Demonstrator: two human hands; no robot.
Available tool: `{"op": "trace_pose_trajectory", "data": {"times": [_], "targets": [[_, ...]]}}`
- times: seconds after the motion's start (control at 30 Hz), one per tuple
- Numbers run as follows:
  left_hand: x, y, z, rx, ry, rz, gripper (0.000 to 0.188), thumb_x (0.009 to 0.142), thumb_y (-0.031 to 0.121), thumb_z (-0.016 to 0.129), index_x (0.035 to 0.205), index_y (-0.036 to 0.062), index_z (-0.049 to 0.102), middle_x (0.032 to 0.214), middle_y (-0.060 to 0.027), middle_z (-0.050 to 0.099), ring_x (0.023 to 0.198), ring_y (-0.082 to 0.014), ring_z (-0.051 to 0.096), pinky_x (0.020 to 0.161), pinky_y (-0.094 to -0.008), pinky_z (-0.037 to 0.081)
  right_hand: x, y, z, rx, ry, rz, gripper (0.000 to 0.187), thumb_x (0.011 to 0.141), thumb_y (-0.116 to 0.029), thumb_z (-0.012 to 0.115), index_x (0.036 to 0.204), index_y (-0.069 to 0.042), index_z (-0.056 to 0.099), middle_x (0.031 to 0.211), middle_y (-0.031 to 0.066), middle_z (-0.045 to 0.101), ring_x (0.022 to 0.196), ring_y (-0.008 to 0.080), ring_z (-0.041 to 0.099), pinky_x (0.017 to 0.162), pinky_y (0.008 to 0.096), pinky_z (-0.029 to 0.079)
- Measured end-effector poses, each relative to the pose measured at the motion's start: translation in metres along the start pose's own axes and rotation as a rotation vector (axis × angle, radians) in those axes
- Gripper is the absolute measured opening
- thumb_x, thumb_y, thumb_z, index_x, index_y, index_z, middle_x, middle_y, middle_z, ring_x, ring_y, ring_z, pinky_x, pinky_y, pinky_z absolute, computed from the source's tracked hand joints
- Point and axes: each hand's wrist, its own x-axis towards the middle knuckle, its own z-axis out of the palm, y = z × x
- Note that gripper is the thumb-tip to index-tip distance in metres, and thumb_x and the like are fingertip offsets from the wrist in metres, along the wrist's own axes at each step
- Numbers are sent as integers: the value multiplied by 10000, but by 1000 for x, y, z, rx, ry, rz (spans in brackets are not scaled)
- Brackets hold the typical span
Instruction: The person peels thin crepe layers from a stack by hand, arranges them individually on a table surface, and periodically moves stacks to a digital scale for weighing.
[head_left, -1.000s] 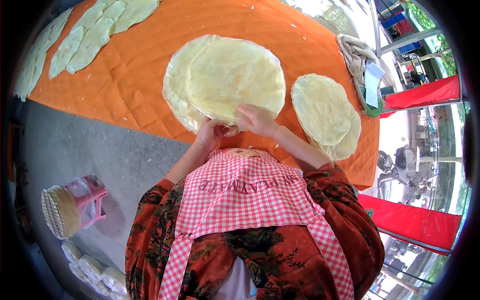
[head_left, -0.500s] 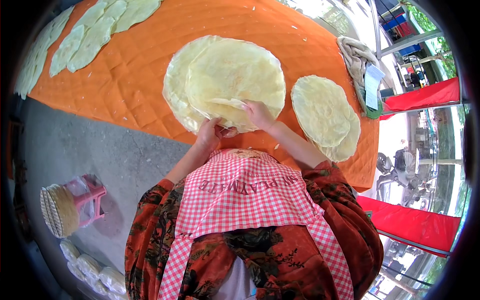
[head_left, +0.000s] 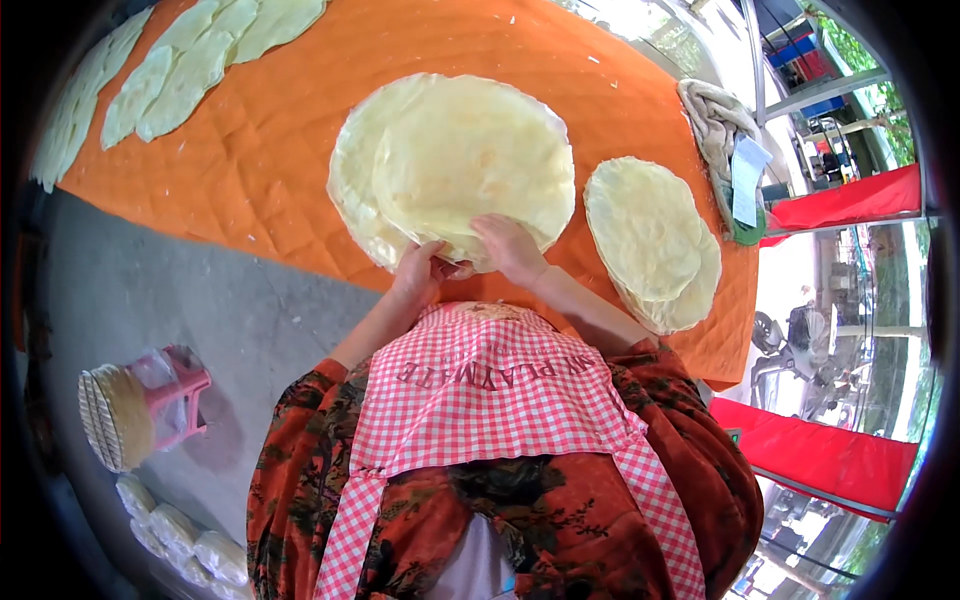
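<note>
Two large, thin, pale round flatbread sheets [head_left: 470,150], or a stack of them, overlap near the table's front edge, the upper one set off to the right. My left hand [head_left: 420,268] pinches their near edge, with its fingertips partly under the rim. Over the same edge, a little to the right, my right hand [head_left: 508,248] lies on the top sheet, back up and fingers stretched toward the left. Its fingertips press on the surface, and the palm side is hidden.
An orange cloth [head_left: 270,150] covers the table. To the right lies a smaller flatbread pile [head_left: 650,235]; more sheets [head_left: 185,75] overlap at the far left. A bunched towel [head_left: 712,115] sits at the right edge. A pink stool [head_left: 185,390] bearing round stacked things stands on the floor.
The raised flap at the near edge of the top sheet now lies down. My right hand has let go of it and flattened over it; my left hand has hardly moved.
</note>
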Motion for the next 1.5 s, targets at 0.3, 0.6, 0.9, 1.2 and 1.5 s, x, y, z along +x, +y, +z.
{"op": "trace_pose_trajectory", "data": {"times": [0.3,0.6,0.9,1.2,1.5], "targets": [[0,0,4,-18,71,39,358,936,73,386,1280,-22,368,1202,-202,528,1028,-344,577,819,-470,543,5,-17,-6,51,-25,29,237,838,-112,544,1060,-40,581,1085,103,621,1065,282,556,852,397,444],[0,-1,2,-39,63,37,327,934,78,414,1244,-23,397,1172,-195,545,1008,-343,591,803,-466,552,0,-16,-14,-3,-34,-19,372,831,-207,596,1147,-13,561,1141,140,601,1077,324,547,881,405,442],[7,-6,-2,-49,74,27,366,914,51,419,1266,-29,356,1142,-220,539,934,-369,597,749,-491,567,42,25,-40,175,-243,402,186,835,-130,550,939,-11,646,790,164,642,758,339,621,713,413,509],[11,-9,-10,-56,8,36,425,833,-39,425,1253,-30,367,1085,-219,550,836,-363,625,657,-480,586,22,-1,-23,-186,41,-38,223,740,-103,545,959,-91,587,988,51,606,965,244,569,758,373,475],[6,-8,-3,-35,121,77,384,849,-34,435,1230,-23,390,1076,-207,551,820,-356,628,639,-483,604,-4,1,-3,-167,-106,-12,374,759,-188,620,1115,-97,550,1152,64,548,1106,241,505,899,397,416]]}}
